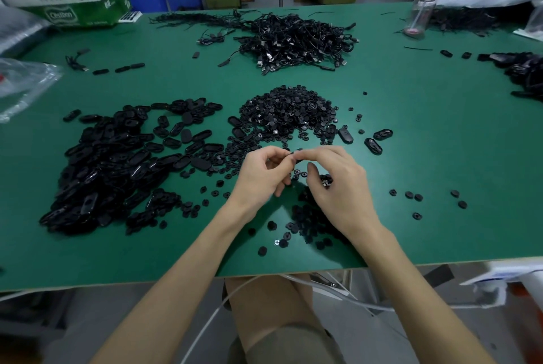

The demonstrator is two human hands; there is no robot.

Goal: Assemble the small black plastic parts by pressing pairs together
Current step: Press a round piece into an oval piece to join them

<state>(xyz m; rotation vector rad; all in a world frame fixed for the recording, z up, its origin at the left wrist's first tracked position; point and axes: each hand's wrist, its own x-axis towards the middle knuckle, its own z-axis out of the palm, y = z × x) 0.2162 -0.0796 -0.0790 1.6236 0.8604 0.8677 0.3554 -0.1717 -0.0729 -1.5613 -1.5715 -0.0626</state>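
1. Fingertips of my left hand [261, 178] and right hand [340, 190] pinch a small black part [294, 154] between them, just above the desk [417, 158].
2. Probably two halves; mostly hidden.
3. Misaligned pressing could flick one into the loose round parts [289, 227] below.

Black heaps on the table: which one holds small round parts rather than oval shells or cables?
The middle heap, right of the oval-shell heap and nearer than the cable tangle; its pieces are tiny discs.
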